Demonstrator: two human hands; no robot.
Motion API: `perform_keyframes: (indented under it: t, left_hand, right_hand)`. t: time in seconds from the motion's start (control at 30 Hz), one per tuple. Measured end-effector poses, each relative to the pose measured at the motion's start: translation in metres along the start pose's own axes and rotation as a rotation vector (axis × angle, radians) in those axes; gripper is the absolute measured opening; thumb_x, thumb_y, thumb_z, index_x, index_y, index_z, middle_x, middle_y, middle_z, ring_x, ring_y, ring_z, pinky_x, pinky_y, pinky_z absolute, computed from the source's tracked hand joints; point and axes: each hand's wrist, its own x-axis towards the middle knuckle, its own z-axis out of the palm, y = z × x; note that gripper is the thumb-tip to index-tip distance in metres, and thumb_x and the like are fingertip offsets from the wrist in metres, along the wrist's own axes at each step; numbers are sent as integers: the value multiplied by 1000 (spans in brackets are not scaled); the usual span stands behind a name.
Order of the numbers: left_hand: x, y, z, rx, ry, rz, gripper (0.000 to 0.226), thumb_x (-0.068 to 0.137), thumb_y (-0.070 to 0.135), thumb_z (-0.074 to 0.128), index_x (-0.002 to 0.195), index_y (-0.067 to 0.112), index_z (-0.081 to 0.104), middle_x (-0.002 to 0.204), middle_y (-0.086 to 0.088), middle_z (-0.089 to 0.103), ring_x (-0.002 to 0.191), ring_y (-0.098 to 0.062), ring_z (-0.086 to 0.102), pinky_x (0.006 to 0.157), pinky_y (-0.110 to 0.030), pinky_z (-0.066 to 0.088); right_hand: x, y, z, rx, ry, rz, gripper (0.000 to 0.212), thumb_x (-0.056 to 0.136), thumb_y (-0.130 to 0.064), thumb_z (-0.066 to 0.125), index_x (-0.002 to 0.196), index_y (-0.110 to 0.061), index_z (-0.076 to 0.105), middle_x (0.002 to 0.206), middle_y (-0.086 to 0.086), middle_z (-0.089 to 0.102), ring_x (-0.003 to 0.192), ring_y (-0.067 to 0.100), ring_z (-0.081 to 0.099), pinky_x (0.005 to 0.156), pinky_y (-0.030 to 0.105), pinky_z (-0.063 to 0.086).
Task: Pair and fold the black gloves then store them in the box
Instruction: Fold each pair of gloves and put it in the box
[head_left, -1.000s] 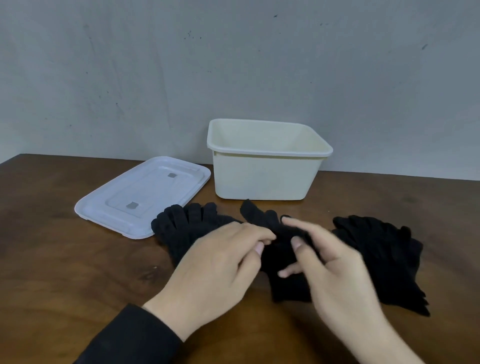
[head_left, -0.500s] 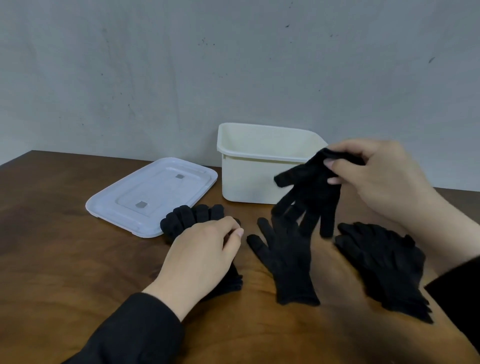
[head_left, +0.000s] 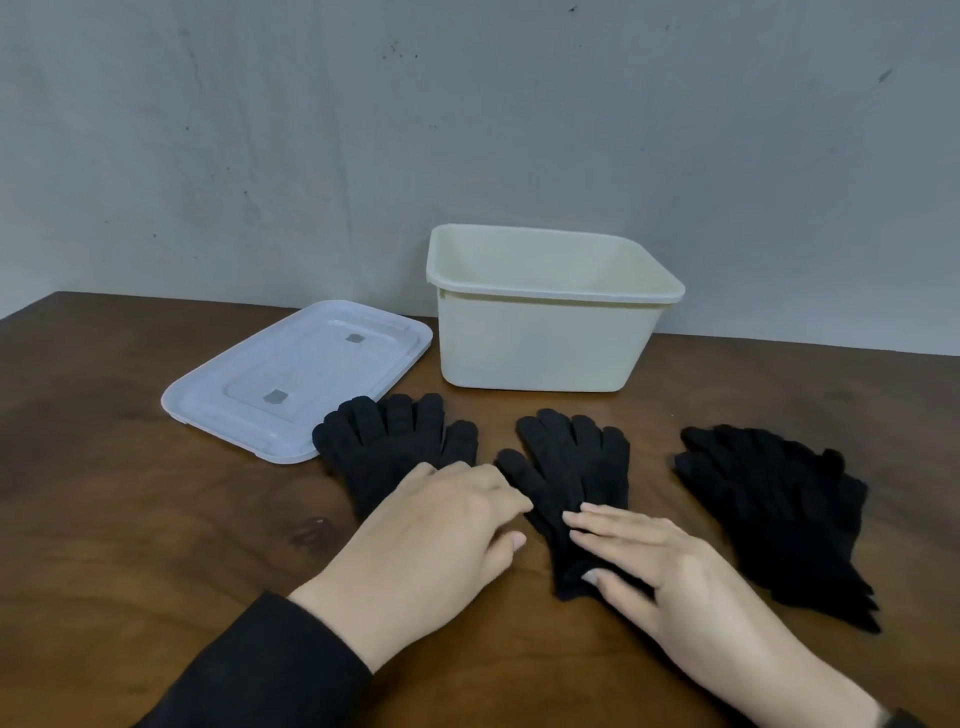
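Three lots of black gloves lie on the wooden table. The middle pair of gloves (head_left: 569, 475) lies stacked, fingers pointing away from me. My right hand (head_left: 654, 566) presses flat on its cuff end with straight fingers. My left hand (head_left: 431, 535) rests between the middle pair and the left gloves (head_left: 395, 441), covering the left gloves' cuff end, fingers loosely curled. A heap of gloves (head_left: 779, 504) lies to the right. The cream box (head_left: 540, 343) stands open behind them.
The box's translucent white lid (head_left: 296, 374) lies flat to the left of the box, its near corner beside the left gloves. A grey wall rises right behind the table (head_left: 130, 519).
My right hand has brought the lifted glove down onto the middle glove and now presses on the stack. My left hand has shifted slightly toward the middle pair.
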Motion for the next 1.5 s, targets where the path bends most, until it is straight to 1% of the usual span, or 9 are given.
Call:
perform_keyframes:
  t: [0.37,0.53,0.67,0.8,0.97,1.07,1.2,1.4,1.5]
  left_hand:
    - [4,15,19,117,-30,23,49,92,61,44,133,36,48,126,18,52,116,-6,46,106,-32,29]
    - [4,16,16,79,-20,23,47,89,60,50,131,40,43,125,21,46,115,-3,44,105,-29,30]
    - [2,14,19,88,-86,104,50,96,46,50,144,39,37,147,18,33,132,-6,31,111,-31,28]
    - [4,14,23,102,-141,141,45,102,39,40,147,37,36,159,15,24,143,-8,21,114,-34,22]
    - [5,12,23,103,-161,152,47,102,42,38,149,39,32,158,19,21,143,-2,15,115,-30,14]
    - [3,13,22,98,-154,158,47,102,41,39,149,38,33,157,20,21,142,-2,15,116,-31,18]
    - [1,15,19,92,-146,182,49,99,43,42,148,36,36,152,24,26,138,1,20,112,-30,25]
    - [1,22,14,45,-142,139,70,89,67,45,150,40,23,146,27,32,133,6,23,113,-27,20]
    - [3,28,14,-3,-56,86,40,93,61,43,128,43,48,122,25,54,115,5,39,106,-27,29]
  right_hand:
    - [4,-4,-1,-98,-6,-59,42,98,-55,40,121,-37,69,129,-23,60,125,-4,47,102,30,42]
    - [0,-3,-10,-44,-46,-71,47,97,-64,36,126,-41,65,136,-31,51,134,-9,33,110,25,30]
    - [-4,4,-22,67,42,26,35,101,-46,38,121,-40,66,126,-34,52,129,-5,42,108,18,31]
    - [-7,18,-27,60,-195,27,41,99,-23,52,132,-46,55,136,-39,39,136,-8,31,115,19,25]
    - [-5,11,-35,76,-351,67,55,91,-51,59,141,-55,37,139,-44,21,137,-11,16,109,17,23]
    - [-4,6,-26,-57,-239,40,48,92,-49,54,138,-52,41,133,-39,30,128,-4,30,107,22,32]
    - [2,-5,-11,-152,-85,8,39,84,-28,56,121,-37,58,117,-24,51,106,1,48,88,28,48]
    - [0,-4,-15,-62,-20,13,22,93,-36,50,110,-38,63,111,-27,52,102,1,48,89,26,45]
    - [0,-9,-18,-36,-52,6,22,93,-42,44,107,-40,61,108,-27,52,101,1,48,88,25,44]
